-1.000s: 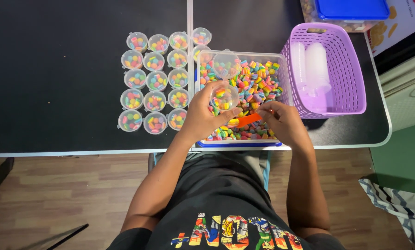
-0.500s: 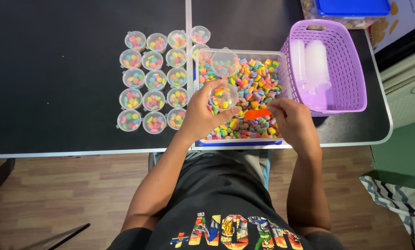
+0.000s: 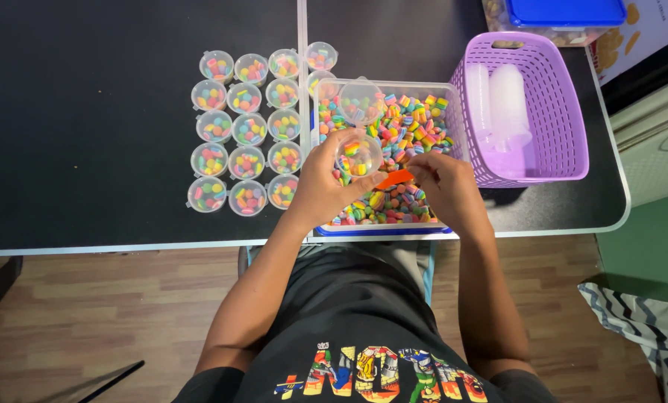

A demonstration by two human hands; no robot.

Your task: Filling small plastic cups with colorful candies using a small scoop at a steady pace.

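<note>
My left hand (image 3: pixel 325 183) holds a small clear plastic cup (image 3: pixel 358 154) with a few colourful candies in it, above a clear tub (image 3: pixel 453 130) full of rainbow-coloured candies. My right hand (image 3: pixel 447 188) grips an orange scoop (image 3: pixel 395 178), its tip pointing toward the cup. The cup's open hinged lid (image 3: pixel 360 102) hangs over the candies.
Several filled, closed small cups (image 3: pixel 246 130) stand in rows on the black table, left of the tub. A purple basket (image 3: pixel 557 112) holding stacks of empty clear cups sits to the right. A blue-lidded box (image 3: pixel 565 13) is at the far right edge.
My right hand lifted the orange scoop out of the candies and brought it up to the cup. The left hand with the cup stayed almost still.
</note>
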